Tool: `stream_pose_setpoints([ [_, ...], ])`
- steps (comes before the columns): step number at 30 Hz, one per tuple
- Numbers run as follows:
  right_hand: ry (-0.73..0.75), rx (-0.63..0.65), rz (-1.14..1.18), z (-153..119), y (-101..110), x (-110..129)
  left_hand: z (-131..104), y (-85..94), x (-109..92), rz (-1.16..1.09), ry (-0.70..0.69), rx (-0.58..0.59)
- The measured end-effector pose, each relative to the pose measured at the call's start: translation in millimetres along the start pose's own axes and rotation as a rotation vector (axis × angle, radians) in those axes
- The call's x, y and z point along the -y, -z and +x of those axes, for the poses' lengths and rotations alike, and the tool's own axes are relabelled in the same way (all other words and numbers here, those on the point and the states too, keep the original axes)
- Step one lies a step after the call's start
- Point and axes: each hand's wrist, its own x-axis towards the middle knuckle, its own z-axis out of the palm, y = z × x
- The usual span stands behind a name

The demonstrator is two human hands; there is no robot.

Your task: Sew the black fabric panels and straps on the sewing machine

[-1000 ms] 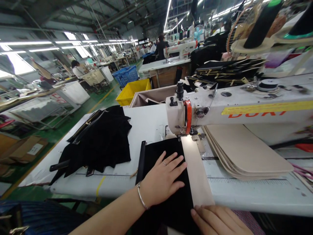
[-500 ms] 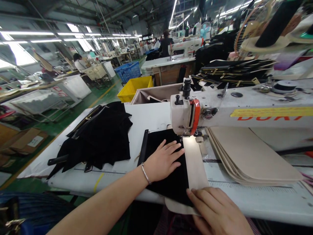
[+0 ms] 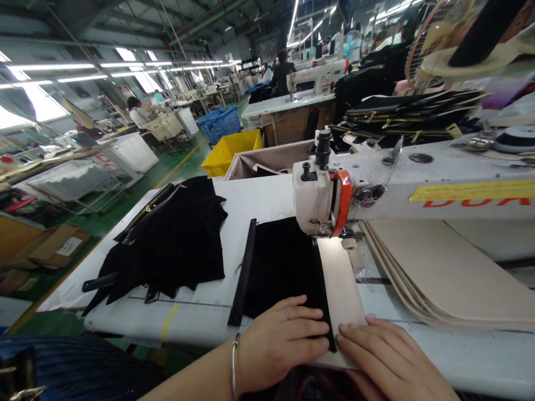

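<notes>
A black fabric panel lies over a beige panel on the sewing machine bed, its upper edge at the needle under the machine head. A dark strip with a zipper pull runs along its left side. My left hand, with a ring and bracelet, rests flat on the near part of the black panel, fingers stretched. My right hand is at the near end of the beige panel, fingers on top and the thumb apparently beneath the edge, partly hidden.
Left on the table is a pile of black pieces. Stacked beige panels lie under the machine arm. Behind stand a beige bin, a yellow crate, a blue basket and zippered black pieces.
My left hand has slid back toward me from near the needle to the near part of the black panel. My right hand has moved slightly right, and the view has shifted a little.
</notes>
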Motion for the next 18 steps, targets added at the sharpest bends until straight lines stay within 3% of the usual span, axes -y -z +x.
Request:
stream_pose_setpoints([
  [6, -0.047, -0.004, 0.052, 7, 5, 0, 4, 1.4, 12, 0.021, 0.026, 0.056],
  [13, -0.086, 0.098, 0.065, -5, -12, -7, 11, -0.9, 27, 0.097, -0.006, 0.066],
  [18, -0.149, 0.077, 0.089, -2, -16, -11, 18, -1.0, 37, 0.132, -0.026, 0.078],
])
